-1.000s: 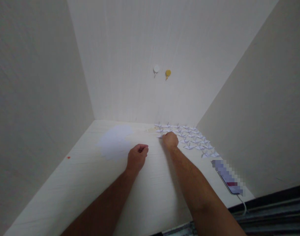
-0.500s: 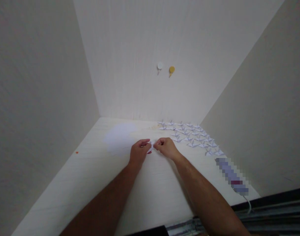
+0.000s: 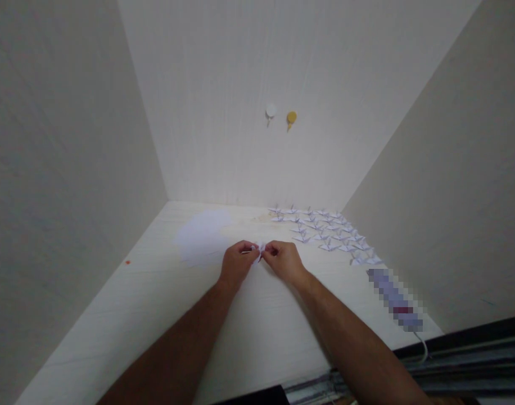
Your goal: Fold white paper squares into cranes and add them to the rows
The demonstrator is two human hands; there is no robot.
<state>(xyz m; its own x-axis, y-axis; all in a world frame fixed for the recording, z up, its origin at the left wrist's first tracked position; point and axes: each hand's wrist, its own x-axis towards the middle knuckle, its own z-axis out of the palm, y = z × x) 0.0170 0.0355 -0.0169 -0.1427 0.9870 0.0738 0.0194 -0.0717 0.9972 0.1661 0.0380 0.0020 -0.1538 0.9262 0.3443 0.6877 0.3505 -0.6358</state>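
Both hands meet above the middle of a pale wooden desk [image 3: 156,315]. My left hand [image 3: 236,263] and my right hand [image 3: 285,260] each pinch one side of a small white paper crane [image 3: 260,249] held between them, just above the desk. Their fingers are curled shut on it. To the right, several more small white paper cranes [image 3: 325,230] stand in rows near the back wall.
A round sheet of white paper [image 3: 203,236] lies on the desk behind my left hand. A phone [image 3: 394,298] with a white cable lies at the desk's right edge. Two small hooks [image 3: 280,115] hang on the back wall. Walls close in left and right.
My right hand has taken one crane from the rows and brought it left to the desk's middle. My left hand has come in to pinch it too.
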